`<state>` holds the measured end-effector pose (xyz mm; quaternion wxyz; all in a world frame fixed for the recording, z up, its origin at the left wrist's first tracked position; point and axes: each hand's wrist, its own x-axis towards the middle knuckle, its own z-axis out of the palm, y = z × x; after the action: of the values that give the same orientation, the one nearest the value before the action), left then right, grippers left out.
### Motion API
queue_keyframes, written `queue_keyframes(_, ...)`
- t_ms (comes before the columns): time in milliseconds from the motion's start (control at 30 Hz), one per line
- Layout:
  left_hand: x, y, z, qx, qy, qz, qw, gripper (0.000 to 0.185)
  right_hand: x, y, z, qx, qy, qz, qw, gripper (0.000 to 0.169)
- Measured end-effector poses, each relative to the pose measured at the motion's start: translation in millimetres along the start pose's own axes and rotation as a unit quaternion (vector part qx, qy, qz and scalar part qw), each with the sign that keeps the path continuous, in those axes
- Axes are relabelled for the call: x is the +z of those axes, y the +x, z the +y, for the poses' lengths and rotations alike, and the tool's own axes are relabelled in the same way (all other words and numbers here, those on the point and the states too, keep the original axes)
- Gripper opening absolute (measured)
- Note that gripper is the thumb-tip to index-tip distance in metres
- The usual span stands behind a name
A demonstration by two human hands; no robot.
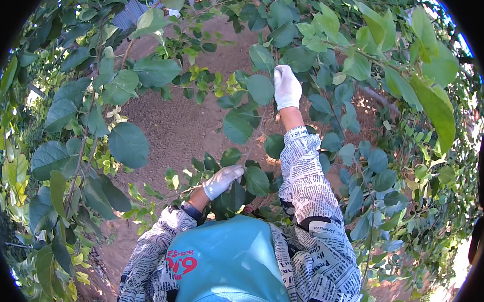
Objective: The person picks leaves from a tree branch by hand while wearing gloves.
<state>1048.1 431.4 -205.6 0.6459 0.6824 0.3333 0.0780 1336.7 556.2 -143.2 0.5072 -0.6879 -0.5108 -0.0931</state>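
Observation:
My left hand (223, 181), in a white knit glove, is low in front of my chest. Its fingertips close on a thin leafy branch (257, 129) beside broad green leaves (257, 181). Farther up, my right hand (288, 88) wears a matching glove and reaches forward. Its fingers are curled tight at the upper part of the same branch, next to a round leaf (260, 89). The exact grip of both hands is partly hidden by leaves and the fingers themselves.
Leafy branches hang close on the left (81, 164) and on the right (362, 168). A bough with large leaves (363, 55) crosses the upper right. Bare brown soil (166, 123) lies below. A grey-blue corrugated surface (130, 14) shows at the upper left.

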Motion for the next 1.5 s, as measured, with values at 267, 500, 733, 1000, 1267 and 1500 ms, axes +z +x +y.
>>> queue_keyframes(267,-18.9,-17.9,9.5,0.002,-0.319,-0.084,0.944,0.028,0.1,-1.3,14.2,0.26,0.346,-0.08,0.898,0.026)
queue_keyframes(500,-17.1,-30.0,24.9,-0.045,-0.424,-0.103,0.899,0.022,4.6,-13.0,11.7,0.282,0.692,-0.208,0.631,0.044)
queue_keyframes(733,-16.7,-25.4,17.1,-0.063,-0.415,-0.106,0.901,0.021,19.3,-24.7,21.2,0.293,0.717,-0.207,0.597,0.039)
queue_keyframes(1000,-6.3,-39.2,41.1,-0.034,-0.419,-0.025,0.907,0.02,48.9,-27.3,39.3,0.254,0.723,-0.176,0.618,0.032)
queue_keyframes(1267,-21.2,-21.2,1.4,-0.068,-0.422,-0.044,0.903,0.016,28.2,-16.6,35.0,0.239,0.475,-0.127,0.837,0.021)
queue_keyframes(1500,-15.9,-9.8,3.4,-0.107,-0.505,-0.104,0.85,0.018,13.1,7.4,14.5,0.337,0.469,-0.073,0.813,0.02)
